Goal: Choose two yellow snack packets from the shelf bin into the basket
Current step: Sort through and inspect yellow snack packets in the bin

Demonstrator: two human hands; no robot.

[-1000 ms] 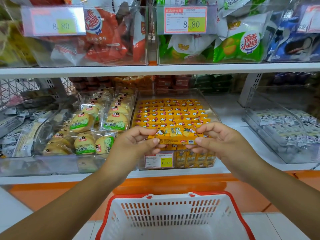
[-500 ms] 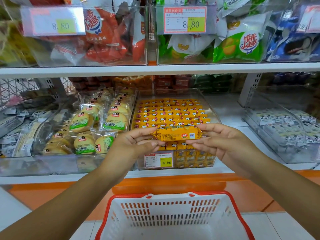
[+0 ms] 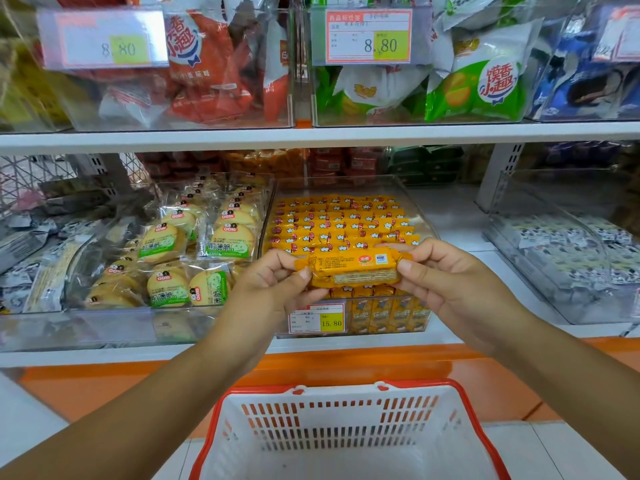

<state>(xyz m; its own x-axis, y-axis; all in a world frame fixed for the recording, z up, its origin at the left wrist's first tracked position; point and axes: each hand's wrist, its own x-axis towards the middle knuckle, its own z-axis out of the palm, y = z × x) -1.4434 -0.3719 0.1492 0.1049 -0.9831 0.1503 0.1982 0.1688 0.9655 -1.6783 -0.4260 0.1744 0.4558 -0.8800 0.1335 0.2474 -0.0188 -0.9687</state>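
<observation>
A yellow snack packet point(image 3: 349, 270) is held flat in the air in front of the clear shelf bin point(image 3: 424, 220), back side toward me. My left hand point(image 3: 273, 285) pinches its left end and my right hand point(image 3: 446, 275) pinches its right end. The bin holds several rows of the same yellow packets point(image 3: 339, 223), with a 15.80 price tag point(image 3: 317, 318) on its front wall. Below, the white basket with a red rim point(image 3: 460, 393) stands on the floor, and I see nothing in the part of it that shows.
A clear bin of round biscuit packs point(image 3: 194, 251) sits left of the yellow one; a bin of black-and-white packets point(image 3: 571, 251) sits to the right. The upper shelf point(image 3: 311, 135) carries bins of red, green and blue bags. An orange base board point(image 3: 104, 382) runs under the lower shelf.
Both hands have turned the yellow packet over from its printed front to its back side and raised it slightly, keeping hold of its two ends.
</observation>
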